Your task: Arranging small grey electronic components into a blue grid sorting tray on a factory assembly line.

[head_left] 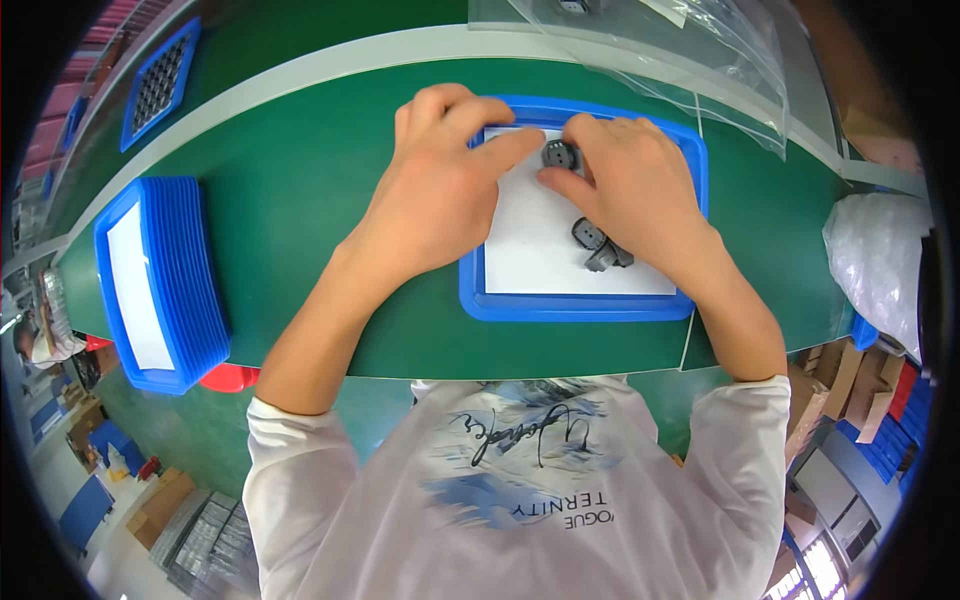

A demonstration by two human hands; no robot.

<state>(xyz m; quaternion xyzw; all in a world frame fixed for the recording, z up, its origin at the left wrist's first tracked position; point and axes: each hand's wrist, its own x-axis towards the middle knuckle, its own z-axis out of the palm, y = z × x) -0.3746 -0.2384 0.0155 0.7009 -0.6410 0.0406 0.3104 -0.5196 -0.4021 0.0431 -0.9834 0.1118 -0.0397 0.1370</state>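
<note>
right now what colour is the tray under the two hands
The tray is blue, seen best in the head view, along its near rim.

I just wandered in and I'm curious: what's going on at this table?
A person is handling small parts with both bare hands over a blue tray lined with a white sheet. The right hand has a small dark grey part between thumb and fingers. The left hand reaches over the tray's far left corner; whether it holds anything is hidden. More grey parts lie together on the sheet, and a stack of blue trays stands to the left.
</note>
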